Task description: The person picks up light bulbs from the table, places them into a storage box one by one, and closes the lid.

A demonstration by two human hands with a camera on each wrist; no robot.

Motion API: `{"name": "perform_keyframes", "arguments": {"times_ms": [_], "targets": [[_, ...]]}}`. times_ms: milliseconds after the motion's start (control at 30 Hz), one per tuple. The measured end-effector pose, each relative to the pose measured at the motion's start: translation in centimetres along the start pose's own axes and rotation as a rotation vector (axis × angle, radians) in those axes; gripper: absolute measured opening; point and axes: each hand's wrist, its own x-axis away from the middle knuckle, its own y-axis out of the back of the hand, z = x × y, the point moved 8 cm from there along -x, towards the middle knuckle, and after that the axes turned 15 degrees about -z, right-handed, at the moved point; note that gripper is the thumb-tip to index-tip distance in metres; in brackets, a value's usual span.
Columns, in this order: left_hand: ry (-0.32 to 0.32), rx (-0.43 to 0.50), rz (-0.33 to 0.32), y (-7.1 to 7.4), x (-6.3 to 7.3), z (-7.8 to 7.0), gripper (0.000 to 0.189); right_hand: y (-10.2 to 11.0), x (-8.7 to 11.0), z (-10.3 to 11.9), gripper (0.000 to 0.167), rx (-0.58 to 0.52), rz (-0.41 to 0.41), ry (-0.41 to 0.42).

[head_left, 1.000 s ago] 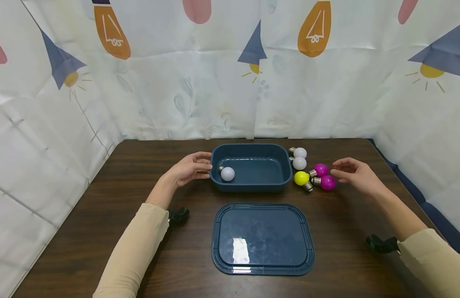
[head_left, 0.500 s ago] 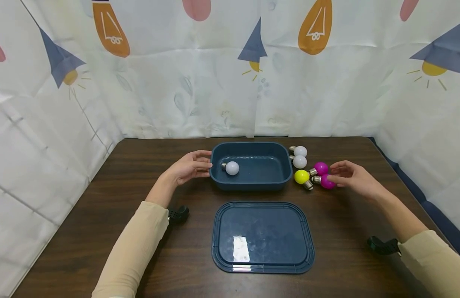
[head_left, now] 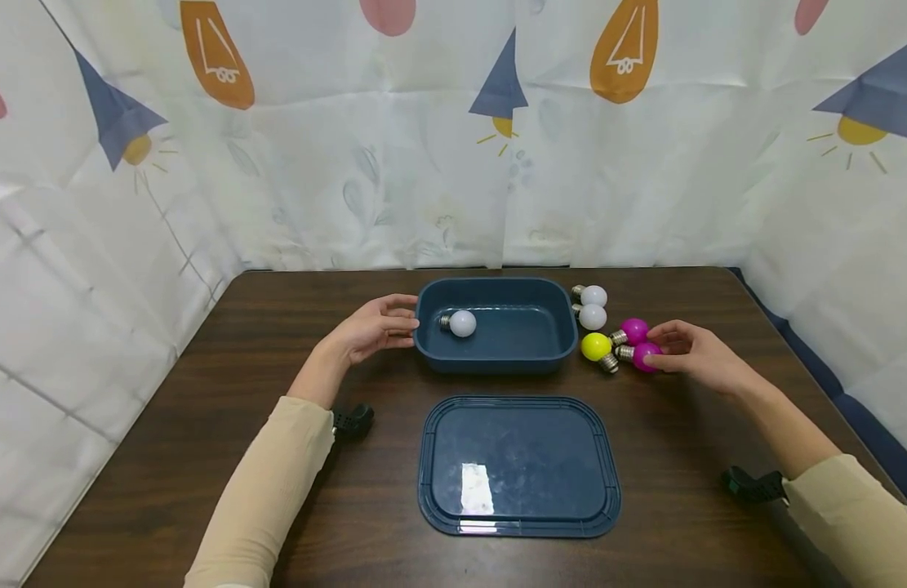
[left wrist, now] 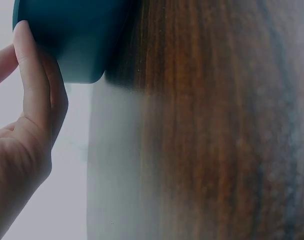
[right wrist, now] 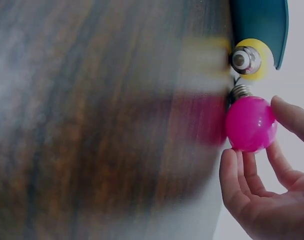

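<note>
At the left end of the dark blue bin, my left hand touches its wall with fairly straight fingers; the left wrist view shows these fingertips against the bin's side. A white light bulb lies inside. To the bin's right, my right hand pinches the nearer magenta light bulb by its round end, with the thumb on one side and fingertips on the other. The second magenta bulb lies just behind. A yellow bulb lies between these and the bin.
Two white bulbs lie close to the bin's right end. A flat dark blue lid or tray sits on the brown wooden table in front of the bin. A printed white curtain hangs behind the table.
My right hand has moved left onto the nearer magenta bulb, and its fingers have closed on it. Inside the bin, the white bulb has rolled to the right. My left hand stays at the bin.
</note>
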Motion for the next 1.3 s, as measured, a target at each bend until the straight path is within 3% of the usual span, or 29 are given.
{"name": "perform_keyframes", "arguments": {"times_ms": [367, 800, 1300], "targets": [[-0.011, -0.012, -0.002, -0.06, -0.29, -0.12, 0.057, -0.12, 0.04, -0.04, 0.057, -0.040, 0.017, -0.010], [-0.002, 0.015, -0.006, -0.13, -0.26, -0.08, 0.057, 0.19, 0.30, 0.23, 0.058, 0.049, 0.019, 0.005], [0.003, 0.012, -0.006, -0.02, -0.20, 0.32, 0.057, 0.24, 0.53, 0.71, 0.055, 0.009, 0.043, 0.014]]}}
